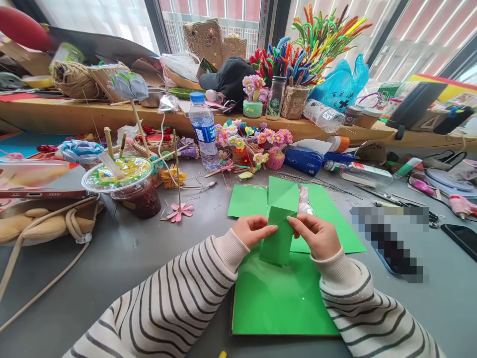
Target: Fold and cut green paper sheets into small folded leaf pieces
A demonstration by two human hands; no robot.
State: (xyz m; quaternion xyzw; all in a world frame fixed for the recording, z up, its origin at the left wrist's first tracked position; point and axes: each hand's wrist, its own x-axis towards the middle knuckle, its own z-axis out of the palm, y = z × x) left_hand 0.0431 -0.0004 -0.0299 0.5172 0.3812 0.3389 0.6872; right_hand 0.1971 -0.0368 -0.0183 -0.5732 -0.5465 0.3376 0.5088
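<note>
Between my two hands is a strip of green paper [280, 243], creased and folded, raised above the table. My left hand [255, 230] pinches its left edge between thumb and fingers. On the other side, my right hand [316, 233] pinches the right edge near a fold. Below them lies a green sheet stack [285, 303] with a shiny surface. Behind the hands, another green sheet [333, 221] lies to the right and a smaller green piece [246, 200] to the left.
A lidded drink cup [137, 196], a pink paper flower [179, 213] on a stick and a water bottle [204, 134] stand to the left. Crochet flowers [276, 141] sit at the back. Scissors [397, 199] and a phone [462, 238] lie right. A wooden ledge [167, 117] holds pipe cleaners.
</note>
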